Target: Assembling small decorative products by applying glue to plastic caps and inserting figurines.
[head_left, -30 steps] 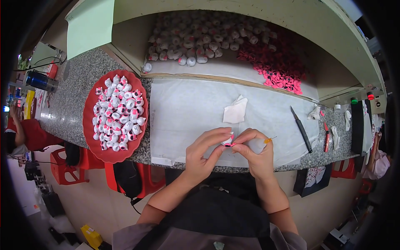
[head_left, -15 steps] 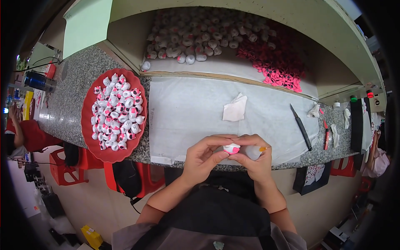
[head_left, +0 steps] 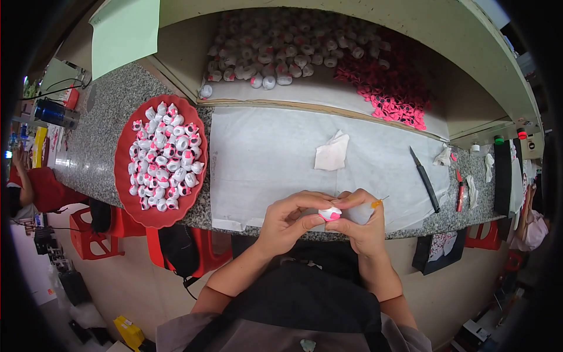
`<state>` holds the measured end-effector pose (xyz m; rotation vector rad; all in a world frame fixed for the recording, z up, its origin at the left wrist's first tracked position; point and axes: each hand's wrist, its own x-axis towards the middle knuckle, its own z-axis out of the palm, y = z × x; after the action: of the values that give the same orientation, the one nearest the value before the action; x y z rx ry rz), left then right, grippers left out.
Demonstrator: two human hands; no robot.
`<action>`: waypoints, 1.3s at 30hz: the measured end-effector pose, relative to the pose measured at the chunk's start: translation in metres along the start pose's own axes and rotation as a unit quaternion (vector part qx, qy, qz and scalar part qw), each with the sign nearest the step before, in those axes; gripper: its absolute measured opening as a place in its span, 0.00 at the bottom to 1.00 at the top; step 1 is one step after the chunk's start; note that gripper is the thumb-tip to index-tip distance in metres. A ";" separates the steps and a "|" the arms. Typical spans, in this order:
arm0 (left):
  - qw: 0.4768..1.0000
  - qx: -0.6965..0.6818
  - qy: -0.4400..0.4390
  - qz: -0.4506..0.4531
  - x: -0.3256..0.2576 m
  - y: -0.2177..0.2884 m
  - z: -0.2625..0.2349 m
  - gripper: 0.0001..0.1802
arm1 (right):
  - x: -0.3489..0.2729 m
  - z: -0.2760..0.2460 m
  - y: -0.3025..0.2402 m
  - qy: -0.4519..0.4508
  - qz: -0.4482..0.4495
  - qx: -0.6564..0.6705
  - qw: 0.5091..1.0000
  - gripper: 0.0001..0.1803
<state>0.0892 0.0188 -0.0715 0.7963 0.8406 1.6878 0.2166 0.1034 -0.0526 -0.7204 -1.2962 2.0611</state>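
- We hold one small white-and-pink piece (head_left: 330, 213) between both hands, just above the near edge of the table (head_left: 94, 158).
- Our left hand (head_left: 288, 218) closes its fingertips on the piece; our right hand (head_left: 362, 218) is closed on a small clear applicator with an orange tip (head_left: 371, 206) and touches the piece too.
- We judge that the piece could slip and fall past the table edge into our lap, since we work right at the rim.
- The orange tip sits close to our fingers, so whatever it dispenses could smear onto skin or the wrong face of the piece.
- One white sheet (head_left: 281, 158) covers the table, with one folded tissue (head_left: 332, 154) on it.
- One red tray (head_left: 159, 161) holds dozens of like pieces, too many to count.
- One dark knife-like tool (head_left: 426, 180) lies to the right.
- Two heaps fill the shelf behind: white pieces (head_left: 275, 53) and pink parts (head_left: 392, 88).
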 end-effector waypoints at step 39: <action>0.546 0.716 -0.223 0.374 0.257 -0.110 0.095 0.25 | -0.025 -0.068 -0.038 0.132 -0.088 -0.060 0.986 0.12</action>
<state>0.1621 0.3045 -0.0863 2.9079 1.5714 0.8759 0.2891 0.1385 -0.0403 -0.8672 -1.2887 1.6952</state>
